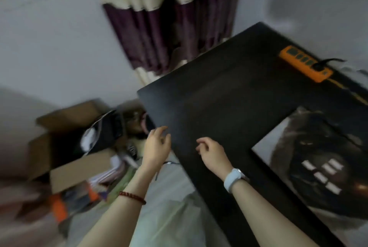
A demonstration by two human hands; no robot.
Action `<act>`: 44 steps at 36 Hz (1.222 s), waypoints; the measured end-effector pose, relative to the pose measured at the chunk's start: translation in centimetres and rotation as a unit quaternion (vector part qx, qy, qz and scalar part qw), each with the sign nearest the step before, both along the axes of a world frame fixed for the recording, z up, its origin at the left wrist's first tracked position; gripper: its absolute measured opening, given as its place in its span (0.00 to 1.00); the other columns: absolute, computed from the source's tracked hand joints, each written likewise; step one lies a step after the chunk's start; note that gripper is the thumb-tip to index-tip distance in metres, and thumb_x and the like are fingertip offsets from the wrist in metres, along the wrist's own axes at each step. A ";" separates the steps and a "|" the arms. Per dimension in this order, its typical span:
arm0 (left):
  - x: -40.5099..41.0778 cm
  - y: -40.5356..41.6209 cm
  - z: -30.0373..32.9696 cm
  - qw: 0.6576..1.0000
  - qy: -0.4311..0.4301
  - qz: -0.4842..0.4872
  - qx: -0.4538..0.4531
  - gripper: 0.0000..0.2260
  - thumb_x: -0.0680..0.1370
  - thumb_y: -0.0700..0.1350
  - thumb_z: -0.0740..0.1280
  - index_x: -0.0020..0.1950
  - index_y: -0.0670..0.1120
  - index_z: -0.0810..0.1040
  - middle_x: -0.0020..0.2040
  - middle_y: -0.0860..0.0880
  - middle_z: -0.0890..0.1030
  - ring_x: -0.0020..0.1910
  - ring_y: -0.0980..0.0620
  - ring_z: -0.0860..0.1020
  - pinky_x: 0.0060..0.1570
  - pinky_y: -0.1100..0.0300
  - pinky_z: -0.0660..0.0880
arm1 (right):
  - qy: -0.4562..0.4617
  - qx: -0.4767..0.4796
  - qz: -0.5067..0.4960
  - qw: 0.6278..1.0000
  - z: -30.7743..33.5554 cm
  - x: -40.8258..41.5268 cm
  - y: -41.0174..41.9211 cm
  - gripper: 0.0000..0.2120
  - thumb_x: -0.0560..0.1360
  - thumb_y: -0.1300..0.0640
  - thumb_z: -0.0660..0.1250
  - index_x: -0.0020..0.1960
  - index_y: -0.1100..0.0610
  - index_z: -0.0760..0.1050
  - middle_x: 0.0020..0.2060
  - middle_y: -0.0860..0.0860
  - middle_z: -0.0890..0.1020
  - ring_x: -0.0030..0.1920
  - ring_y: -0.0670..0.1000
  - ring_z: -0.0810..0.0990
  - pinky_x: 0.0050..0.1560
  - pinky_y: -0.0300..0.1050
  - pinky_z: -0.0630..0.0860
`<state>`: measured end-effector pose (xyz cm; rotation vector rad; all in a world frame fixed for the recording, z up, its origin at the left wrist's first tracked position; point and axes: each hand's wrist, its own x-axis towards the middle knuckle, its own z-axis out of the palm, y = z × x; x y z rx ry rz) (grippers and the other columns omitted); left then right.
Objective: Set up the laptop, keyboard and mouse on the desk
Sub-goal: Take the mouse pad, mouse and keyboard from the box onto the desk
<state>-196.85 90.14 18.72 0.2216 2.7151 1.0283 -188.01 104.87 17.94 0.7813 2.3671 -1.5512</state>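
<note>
Both hands hang loose-fingered and empty, the left hand at the black table's left edge, the right hand over it, a power strip at the far right.

Whole frame smeared by motion; edges soft throughout.

Box, lower left: contents blurred. A dark item in a clear bag sits in it, identity not readable. Clutter below the box is a smear of colours, unreadable.

Mat on desk: cut off by right edge; its print is blurred, white marks illegible.

Power strip: sockets too blurred to count; its cable runs out at the right edge.

Left hand and right hand: fingertips blurred; contact with desk cannot be told.
</note>
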 end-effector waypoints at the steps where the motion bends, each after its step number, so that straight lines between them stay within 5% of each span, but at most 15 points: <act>1: 0.6 -3.1 -0.1 1.000 -0.012 0.026 -0.011 0.14 0.77 0.42 0.63 0.61 0.40 0.75 0.58 0.41 0.77 0.58 0.43 0.75 0.57 0.56 0.70 | -0.001 -0.006 0.019 1.000 -0.1 -0.1 -2.2 0.13 0.78 0.59 0.56 0.60 0.57 0.73 0.51 0.54 0.82 0.53 0.52 0.79 0.52 0.44 0.73; 7: 2.8 -16.4 -0.7 0.986 -0.063 0.146 -0.044 0.12 0.78 0.42 0.60 0.59 0.40 0.76 0.56 0.41 0.79 0.57 0.42 0.76 0.57 0.53 0.72 | -0.005 -0.017 0.117 0.993 -0.6 -1.8 -12.2 0.13 0.78 0.60 0.56 0.58 0.58 0.74 0.51 0.57 0.81 0.53 0.56 0.79 0.56 0.52 0.75; 12: 2.6 -23.8 -1.6 0.969 -0.081 0.230 -0.032 0.12 0.78 0.41 0.61 0.59 0.38 0.76 0.55 0.39 0.80 0.55 0.43 0.77 0.47 0.59 0.69 | -0.022 -0.011 0.197 0.980 -1.6 -5.0 -19.2 0.14 0.79 0.59 0.56 0.62 0.59 0.72 0.55 0.58 0.80 0.56 0.57 0.77 0.57 0.51 0.74; 16: -0.7 -28.8 -3.6 0.960 -0.115 0.254 -0.036 0.16 0.78 0.44 0.61 0.64 0.40 0.72 0.62 0.40 0.76 0.60 0.44 0.74 0.55 0.55 0.71 | -0.047 -0.002 0.230 0.972 -3.4 -10.3 -24.5 0.15 0.79 0.58 0.55 0.64 0.60 0.69 0.56 0.58 0.79 0.56 0.58 0.77 0.53 0.49 0.73; 20: -5.4 -31.7 -6.3 0.959 -0.168 0.223 -0.050 0.20 0.78 0.49 0.61 0.68 0.44 0.67 0.67 0.42 0.70 0.61 0.44 0.73 0.51 0.57 0.71 | -0.059 0.002 0.198 0.978 -5.8 -15.9 -27.5 0.17 0.78 0.58 0.57 0.66 0.61 0.67 0.58 0.59 0.77 0.55 0.56 0.76 0.53 0.47 0.72; 23: -11.8 -33.9 -10.0 0.967 -0.175 0.178 -0.045 0.23 0.77 0.48 0.63 0.70 0.43 0.64 0.69 0.41 0.66 0.65 0.43 0.68 0.60 0.55 0.67 | -0.054 0.053 0.145 0.987 -9.4 -22.1 -29.4 0.16 0.76 0.59 0.61 0.62 0.64 0.69 0.58 0.62 0.76 0.58 0.61 0.74 0.55 0.50 0.71; 32: -26.1 -36.8 -23.2 0.963 -0.212 0.093 -0.140 0.42 0.71 0.60 0.67 0.75 0.50 0.46 0.76 0.45 0.48 0.73 0.40 0.51 0.69 0.42 0.59 | -0.132 0.075 0.051 0.987 -21.3 -34.3 -31.9 0.51 0.69 0.48 0.71 0.75 0.58 0.38 0.76 0.56 0.48 0.75 0.58 0.49 0.75 0.53 0.52; 36: -28.8 -36.4 -27.3 0.957 -0.241 0.061 -0.147 0.49 0.67 0.63 0.69 0.74 0.54 0.39 0.77 0.48 0.42 0.75 0.41 0.44 0.70 0.37 0.52 | -0.173 0.056 0.009 0.983 -24.7 -36.3 -32.6 0.57 0.66 0.46 0.74 0.74 0.53 0.32 0.75 0.57 0.47 0.74 0.62 0.53 0.73 0.57 0.57; 40: -29.6 -36.0 -29.8 0.960 -0.224 0.048 -0.162 0.48 0.67 0.60 0.71 0.74 0.56 0.40 0.75 0.44 0.49 0.72 0.38 0.53 0.67 0.40 0.60 | -0.178 0.127 0.006 0.976 -26.3 -36.7 -32.8 0.58 0.64 0.47 0.75 0.74 0.50 0.33 0.70 0.62 0.58 0.67 0.65 0.65 0.65 0.58 0.68; 44: -30.0 -37.0 -30.4 0.968 -0.186 0.054 -0.159 0.45 0.66 0.60 0.72 0.74 0.56 0.47 0.69 0.42 0.60 0.65 0.37 0.62 0.63 0.42 0.65 | -0.165 0.094 -0.012 0.982 -26.4 -37.1 -32.3 0.56 0.63 0.49 0.77 0.75 0.52 0.39 0.70 0.61 0.62 0.67 0.62 0.67 0.64 0.54 0.69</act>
